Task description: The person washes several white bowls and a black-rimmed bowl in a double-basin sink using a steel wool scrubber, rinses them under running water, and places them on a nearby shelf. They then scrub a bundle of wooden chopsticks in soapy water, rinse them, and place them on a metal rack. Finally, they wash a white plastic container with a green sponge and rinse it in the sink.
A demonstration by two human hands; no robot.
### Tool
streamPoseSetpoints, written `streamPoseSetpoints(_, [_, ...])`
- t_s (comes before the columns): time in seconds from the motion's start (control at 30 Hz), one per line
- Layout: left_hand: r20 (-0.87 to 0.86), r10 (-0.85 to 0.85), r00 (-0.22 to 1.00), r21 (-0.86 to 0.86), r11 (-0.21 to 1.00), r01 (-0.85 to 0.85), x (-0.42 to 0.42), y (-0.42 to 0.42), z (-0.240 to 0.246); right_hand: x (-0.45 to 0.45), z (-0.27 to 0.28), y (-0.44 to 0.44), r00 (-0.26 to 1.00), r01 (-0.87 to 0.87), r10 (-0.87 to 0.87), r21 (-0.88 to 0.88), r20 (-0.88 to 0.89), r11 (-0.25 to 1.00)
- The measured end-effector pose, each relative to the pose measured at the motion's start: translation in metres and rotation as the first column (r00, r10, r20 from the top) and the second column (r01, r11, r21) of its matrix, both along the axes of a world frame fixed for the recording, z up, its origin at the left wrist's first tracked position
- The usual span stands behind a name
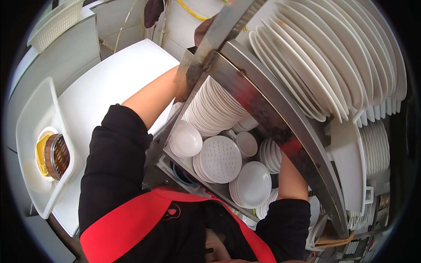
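Note:
Both of my hands are out of view, hidden behind the steel frame of a shelf rack [276,108]; only my forearms show. The left forearm passes behind the upright beside a tall stack of white plates [215,107]. My right forearm reaches in under the upper shelf's edge. On the shelf before me stand stacked white bowls [186,138], round white dishes with a dotted surface [222,159], smooth white dishes [254,184], a white cup [246,144] and further white dishes [270,156].
Large white plates [315,59] stand on edge on the upper shelf at right. At left, a white plastic tub [62,131] holds a round wood-look container [56,156] and a yellow one [41,154]. A white tabletop [108,79] lies beside the rack, and a perforated basket [59,26] sits beyond.

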State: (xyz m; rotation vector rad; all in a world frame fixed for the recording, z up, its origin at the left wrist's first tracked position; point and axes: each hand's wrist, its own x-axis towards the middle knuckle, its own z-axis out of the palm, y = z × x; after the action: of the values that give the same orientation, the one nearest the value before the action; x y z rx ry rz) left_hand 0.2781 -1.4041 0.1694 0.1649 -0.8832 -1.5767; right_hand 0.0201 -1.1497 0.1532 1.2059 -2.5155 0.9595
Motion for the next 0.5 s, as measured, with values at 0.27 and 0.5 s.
streamPoseSetpoints(0.27, [0.185, 0.025, 0.982, 0.108, 0.993, -0.046, 0.043, -0.016, -0.049, 0.032, -0.005, 0.042, 0.985, -0.028, 0.034, 0.037, -0.169, 0.999])
streamPoseSetpoints(0.5, [0.255, 0.364, 0.896, 0.123, 0.907, -0.403, 0.16, 0.081, -0.098, 0.116, -0.047, 0.227, 0.989, -0.148, 0.147, -0.035, -0.027, 0.988])
